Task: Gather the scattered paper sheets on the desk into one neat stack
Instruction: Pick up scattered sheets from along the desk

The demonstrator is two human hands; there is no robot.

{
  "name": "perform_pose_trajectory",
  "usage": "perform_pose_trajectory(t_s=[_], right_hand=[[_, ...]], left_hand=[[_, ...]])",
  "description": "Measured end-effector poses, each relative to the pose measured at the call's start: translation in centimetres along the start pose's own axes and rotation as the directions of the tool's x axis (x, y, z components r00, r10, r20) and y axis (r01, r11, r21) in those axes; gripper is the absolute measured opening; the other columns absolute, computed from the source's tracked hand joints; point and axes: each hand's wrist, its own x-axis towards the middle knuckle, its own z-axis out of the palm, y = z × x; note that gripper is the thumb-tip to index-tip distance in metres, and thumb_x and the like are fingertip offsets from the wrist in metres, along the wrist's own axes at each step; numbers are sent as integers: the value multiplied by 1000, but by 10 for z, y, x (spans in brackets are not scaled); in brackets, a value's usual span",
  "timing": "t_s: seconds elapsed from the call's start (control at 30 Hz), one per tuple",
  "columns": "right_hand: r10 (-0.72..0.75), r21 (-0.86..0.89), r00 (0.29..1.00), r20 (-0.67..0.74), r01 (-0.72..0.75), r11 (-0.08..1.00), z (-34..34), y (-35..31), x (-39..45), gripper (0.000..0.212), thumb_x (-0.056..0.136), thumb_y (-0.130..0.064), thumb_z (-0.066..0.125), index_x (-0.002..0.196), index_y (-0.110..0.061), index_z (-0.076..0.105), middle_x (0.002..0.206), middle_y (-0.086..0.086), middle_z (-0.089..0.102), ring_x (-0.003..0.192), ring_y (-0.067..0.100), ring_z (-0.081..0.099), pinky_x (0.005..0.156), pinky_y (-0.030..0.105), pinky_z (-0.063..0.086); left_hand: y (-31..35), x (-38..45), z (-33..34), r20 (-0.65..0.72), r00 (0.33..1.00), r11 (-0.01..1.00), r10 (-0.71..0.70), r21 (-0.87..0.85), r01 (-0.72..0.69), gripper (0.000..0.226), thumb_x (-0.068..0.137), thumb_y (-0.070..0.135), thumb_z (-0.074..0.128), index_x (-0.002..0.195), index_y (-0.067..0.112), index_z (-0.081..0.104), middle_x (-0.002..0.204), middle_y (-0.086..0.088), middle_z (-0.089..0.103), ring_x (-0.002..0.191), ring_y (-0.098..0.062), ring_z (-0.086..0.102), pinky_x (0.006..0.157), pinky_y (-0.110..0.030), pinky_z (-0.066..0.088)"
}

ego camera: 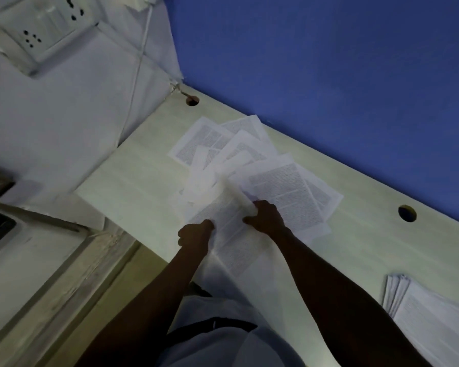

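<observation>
Near the middle of the table [133,181], just this side of the blue wall [329,75], the person works on a printed sheet [223,221]. The left hand [195,234] is curled, pinching that sheet's near-left edge; the right hand [265,215] grips its far-right edge, which curls upward under the fingers. To do this step well, the sheet should probably be lifted clear rather than dragged, then squared against its neighbours with both edges aligned. The scattered sheets [223,144] fan out toward the wall, overlapping at odd angles, white with dense grey text. Well away from the wall, at the table's right end, lies a separate pile of paper [429,313], its edges slightly splayed.
</observation>
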Motion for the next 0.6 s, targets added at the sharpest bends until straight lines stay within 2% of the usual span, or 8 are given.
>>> perform_pose_trajectory(t_s=[0.1,0.17,0.2,0.3,0.37,0.43,0.53,0.6], right_hand=[[53,113,994,-100,-42,993,-19,7,2,65,91,-35,75,147,-11,51,146,11,55,132,32,54,106,46,48],[127,157,975,-180,-99,983,-36,18,4,63,94,-35,72,150,-14,49,146,10,56,134,33,53,105,46,47],[166,134,959,-229,-138,981,-45,25,5,60,96,-34,69,149,-15,50,144,10,57,132,33,54,103,46,48],[246,-19,919,-308,-264,964,-65,50,11,55,97,-36,65,146,-19,51,145,15,50,135,37,44,105,50,43],[298,-61,928,-223,-319,946,-72,63,14,64,94,-41,69,150,-22,44,154,16,34,144,41,29,112,57,34],[320,-54,936,-146,-331,942,-75,69,20,82,85,-49,77,149,-17,37,151,18,32,141,43,31,110,56,37],[382,118,913,-145,-367,923,-73,67,26,105,72,-47,90,146,-9,26,144,21,37,132,43,46,103,49,46],[427,251,897,-112,-391,886,-69,67,28,116,67,-45,94,148,-8,19,146,20,42,131,41,51,103,48,49]], left_hand=[[14,-3,12,25,999,995,22,-99,-20,47,55,38,74,82,0,67,78,-12,66,72,-31,67,67,-40,57],[34,-16,24,-2,994,989,107,-98,-107,21,69,23,75,68,5,65,73,-13,66,75,-32,68,72,-41,58],[41,-15,34,2,989,985,149,-88,-148,17,75,18,75,65,7,65,73,-14,67,76,-30,68,75,-42,58],[62,-18,63,124,980,987,158,-53,-152,17,78,16,81,71,8,67,81,-16,69,78,-27,66,82,-42,58],[71,-22,77,210,968,990,140,-61,-130,16,76,12,83,79,5,68,87,-16,69,80,-27,66,81,-41,58],[78,-28,88,306,941,984,144,-148,-102,18,78,4,81,89,2,68,92,-15,70,83,-28,67,75,-36,58],[85,-38,99,383,913,980,139,-183,-73,21,77,1,81,94,2,68,91,-12,69,80,-28,67,67,-33,56],[84,-36,102,394,899,976,194,-174,-134,35,75,-1,82,108,1,70,101,-12,71,91,-29,69,76,-37,59]])
